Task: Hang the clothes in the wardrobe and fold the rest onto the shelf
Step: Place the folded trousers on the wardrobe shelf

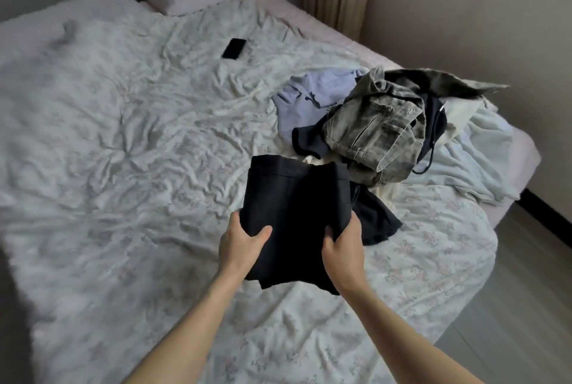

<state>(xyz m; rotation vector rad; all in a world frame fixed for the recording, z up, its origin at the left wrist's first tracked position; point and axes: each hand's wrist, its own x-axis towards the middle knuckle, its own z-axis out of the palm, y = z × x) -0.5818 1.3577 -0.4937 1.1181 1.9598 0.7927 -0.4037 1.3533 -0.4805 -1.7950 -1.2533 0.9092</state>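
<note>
Both hands' (244,247) grip on perhaps folded dark garment (294,213).

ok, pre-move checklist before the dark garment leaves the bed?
1. Left hand grips the dark garment: ok.
2. Right hand grips its other side: ok.
3. Garment folded flat: not ok, a loose flap hangs at the near edge.
4. Garment free of the clothes pile: cannot tell, its far edge overlaps the pile in view.
5. Phone lies apart on the bed: ok.
6. Wardrobe and shelf in view: not ok.
</note>
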